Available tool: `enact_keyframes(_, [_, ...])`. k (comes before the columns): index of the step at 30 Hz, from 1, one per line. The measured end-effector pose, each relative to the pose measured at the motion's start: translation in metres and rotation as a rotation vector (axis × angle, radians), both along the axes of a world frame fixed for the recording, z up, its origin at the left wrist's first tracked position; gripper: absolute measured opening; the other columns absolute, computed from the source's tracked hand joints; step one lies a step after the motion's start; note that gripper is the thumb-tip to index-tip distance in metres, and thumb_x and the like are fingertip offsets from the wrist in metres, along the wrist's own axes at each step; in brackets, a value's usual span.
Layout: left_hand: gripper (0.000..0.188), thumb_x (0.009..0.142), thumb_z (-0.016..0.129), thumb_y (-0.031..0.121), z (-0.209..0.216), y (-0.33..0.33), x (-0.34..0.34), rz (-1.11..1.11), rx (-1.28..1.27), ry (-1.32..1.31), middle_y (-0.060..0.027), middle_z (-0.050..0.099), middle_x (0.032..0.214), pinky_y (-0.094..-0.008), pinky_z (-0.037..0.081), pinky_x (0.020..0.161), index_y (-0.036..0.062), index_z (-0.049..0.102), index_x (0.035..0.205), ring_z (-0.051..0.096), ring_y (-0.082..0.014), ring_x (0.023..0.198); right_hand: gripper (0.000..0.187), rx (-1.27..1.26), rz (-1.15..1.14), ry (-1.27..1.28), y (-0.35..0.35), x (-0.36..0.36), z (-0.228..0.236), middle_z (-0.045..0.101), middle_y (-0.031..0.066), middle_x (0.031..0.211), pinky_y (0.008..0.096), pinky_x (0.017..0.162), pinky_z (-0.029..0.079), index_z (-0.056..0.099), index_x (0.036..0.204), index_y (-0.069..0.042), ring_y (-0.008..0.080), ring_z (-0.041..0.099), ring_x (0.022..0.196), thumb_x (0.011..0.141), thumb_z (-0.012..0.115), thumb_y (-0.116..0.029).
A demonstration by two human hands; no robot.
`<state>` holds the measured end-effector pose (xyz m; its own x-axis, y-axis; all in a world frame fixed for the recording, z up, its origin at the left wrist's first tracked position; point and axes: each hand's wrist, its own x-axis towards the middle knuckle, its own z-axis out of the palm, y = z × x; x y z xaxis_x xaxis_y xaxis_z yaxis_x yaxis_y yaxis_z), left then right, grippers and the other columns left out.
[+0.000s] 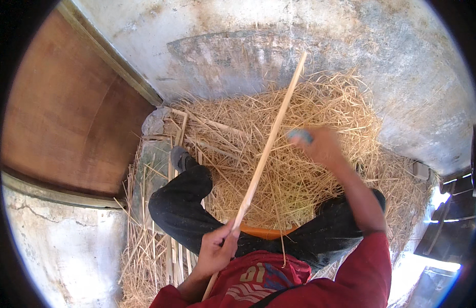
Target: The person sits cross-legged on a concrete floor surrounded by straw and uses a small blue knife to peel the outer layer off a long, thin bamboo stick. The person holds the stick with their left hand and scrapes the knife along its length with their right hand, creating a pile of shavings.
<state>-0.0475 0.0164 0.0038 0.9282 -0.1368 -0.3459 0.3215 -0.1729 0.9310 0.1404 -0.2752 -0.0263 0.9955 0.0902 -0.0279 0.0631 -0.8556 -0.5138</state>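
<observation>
Wooden strip [271, 141], pale and slender, runs through the middle of the frame, its near end at the lower edge left of centre and its far end in the upper middle, overlapping the wall [345, 31] in the view; whether it touches there, I cannot tell. Going left to right, loose slats [169, 256] lie on straw at the lower left, beside the bent left leg [179, 200]. Next comes the left hand [218, 249], low and left of centre, closed firmly around the strip's lower part. From that grip the long axis climbs steeply, straight and leaning right, so the free end points to the upper right of centre, above the straw heap [335, 108]. Right of the strip, the right hand [322, 146] is blurred, its fingers curled around a small teal-blue object [301, 135], apparently clear of the wood; its kind and any edge on it are too smeared to tell. If the step is working the strip with that object, good handling would probably mean a tight left fist, the near end steadied against the body, and light, even strokes along the length, away from the left fingers and knees.
</observation>
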Motion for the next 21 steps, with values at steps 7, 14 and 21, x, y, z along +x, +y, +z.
enact_keyframes(7, [0.037, 0.093, 0.052, 0.004, 0.006, -0.002, -0.010, -0.052, -0.111, -0.058, 0.0065, 0.049, 0.065, -0.0167, 0.034, 0.050, -0.0011, 0.050, 0.129, 0.042, 0.0003, 0.057, 0.064, -0.014, -0.022, -0.112, 0.001, 0.004, 0.007, 0.055, 0.0075, 0.050, 0.0417, 0.052, 0.047, 0.069, 0.074, -0.010, 0.0270, 0.058, 0.048, 0.076, 0.051, -0.072])
enact_keyframes(14, [0.036, 0.089, 0.058, 0.004, 0.008, 0.007, -0.018, -0.133, 0.117, -0.199, 0.0038, 0.053, 0.067, -0.0180, 0.037, 0.052, -0.0050, 0.053, 0.124, 0.045, -0.0003, 0.060, 0.067, -0.009, 0.216, -0.304, 0.021, -0.016, 0.003, 0.051, 0.0109, 0.046, 0.0409, 0.046, 0.044, 0.066, 0.069, -0.007, 0.0281, 0.054, 0.043, 0.080, 0.047, -0.070])
enact_keyframes(21, [0.037, 0.085, 0.063, 0.003, 0.009, 0.009, -0.036, -0.240, 0.139, -0.300, -0.0047, 0.063, 0.064, -0.0224, 0.042, 0.050, -0.0030, 0.056, 0.121, 0.056, -0.0049, 0.054, 0.057, -0.082, 0.028, -0.513, -0.032, 0.029, -0.003, 0.053, 0.0068, 0.047, 0.0365, 0.044, 0.045, 0.064, 0.064, -0.008, 0.0223, 0.055, 0.042, 0.081, 0.056, -0.062])
